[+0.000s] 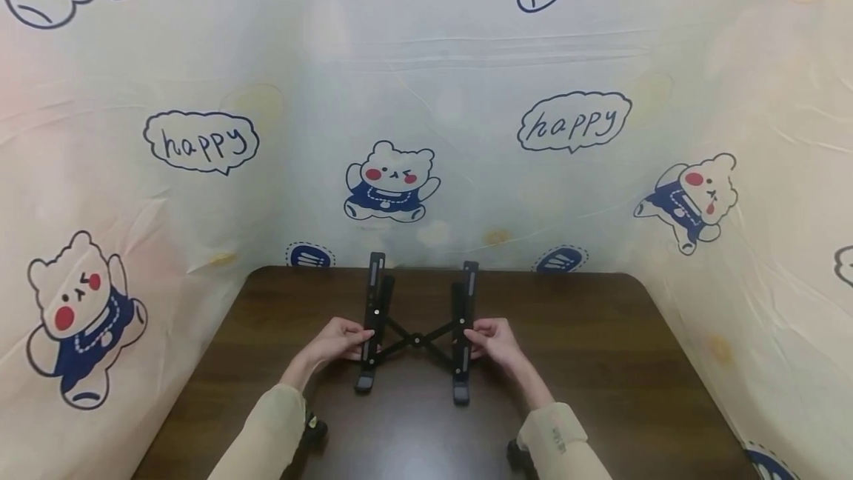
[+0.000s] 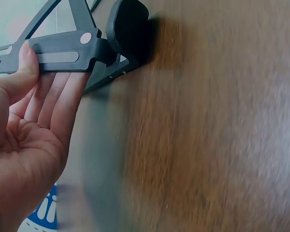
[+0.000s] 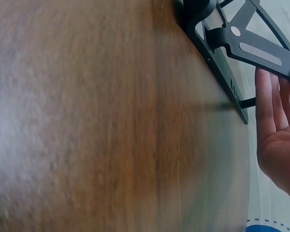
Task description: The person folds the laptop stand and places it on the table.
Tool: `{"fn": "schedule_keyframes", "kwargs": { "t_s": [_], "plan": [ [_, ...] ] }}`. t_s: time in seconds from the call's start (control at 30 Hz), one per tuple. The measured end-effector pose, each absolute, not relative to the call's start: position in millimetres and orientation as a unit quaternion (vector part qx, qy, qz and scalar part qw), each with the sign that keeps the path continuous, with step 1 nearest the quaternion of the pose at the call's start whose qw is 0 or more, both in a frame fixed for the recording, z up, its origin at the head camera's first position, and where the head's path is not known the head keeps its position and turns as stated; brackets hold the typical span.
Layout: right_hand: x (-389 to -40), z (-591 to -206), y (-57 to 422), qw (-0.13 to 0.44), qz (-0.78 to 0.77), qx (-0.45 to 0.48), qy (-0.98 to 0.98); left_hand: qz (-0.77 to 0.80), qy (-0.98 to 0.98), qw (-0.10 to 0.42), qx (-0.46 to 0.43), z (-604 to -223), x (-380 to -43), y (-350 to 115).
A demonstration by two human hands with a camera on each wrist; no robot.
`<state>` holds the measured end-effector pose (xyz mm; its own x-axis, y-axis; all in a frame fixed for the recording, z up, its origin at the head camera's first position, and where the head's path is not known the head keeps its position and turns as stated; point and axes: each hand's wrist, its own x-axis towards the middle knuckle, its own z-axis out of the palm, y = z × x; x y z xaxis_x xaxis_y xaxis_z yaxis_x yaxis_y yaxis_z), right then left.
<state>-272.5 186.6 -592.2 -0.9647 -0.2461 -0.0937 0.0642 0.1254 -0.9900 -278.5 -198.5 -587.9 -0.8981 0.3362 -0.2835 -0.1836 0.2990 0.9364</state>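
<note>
A black folding laptop stand (image 1: pixel 417 340) stands spread on the brown table, its two side arms joined by crossed bars. My left hand (image 1: pixel 338 339) grips the left arm from its outer side; in the left wrist view the thumb lies on the upper face of the arm (image 2: pixel 58 54) and the fingers are beneath it. On the opposite side my right hand (image 1: pixel 494 341) holds the right arm, thumb on top. The right wrist view shows fingers under that arm (image 3: pixel 261 55), with the thumb partly cut off by the frame edge.
The dark wooden table (image 1: pixel 566 421) has rounded far corners. A printed cloth (image 1: pixel 426 80) with cartoon bears hangs behind it and along both sides. Dark wrist-worn objects show by each sleeve (image 1: pixel 560 435).
</note>
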Motion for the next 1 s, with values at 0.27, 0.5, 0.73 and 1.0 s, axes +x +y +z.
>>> {"fn": "schedule_keyframes", "kwargs": {
  "t_s": [0.27,0.5,0.73,1.0],
  "plan": [
    [-275,-592,198,0.096,-0.647,-0.04,0.755,0.591,0.774,0.219,0.061,-588,-276,-181],
    [-276,-589,206,0.086,-0.65,-0.04,0.754,0.603,0.766,0.213,0.07,-589,-276,-169],
    [-277,-588,215,0.081,-0.637,-0.037,0.766,0.608,0.764,0.206,0.059,-593,-276,-157],
    [-275,-589,224,0.081,-0.63,-0.031,0.771,0.617,0.759,0.197,0.056,-595,-278,-151]
  ]
}}
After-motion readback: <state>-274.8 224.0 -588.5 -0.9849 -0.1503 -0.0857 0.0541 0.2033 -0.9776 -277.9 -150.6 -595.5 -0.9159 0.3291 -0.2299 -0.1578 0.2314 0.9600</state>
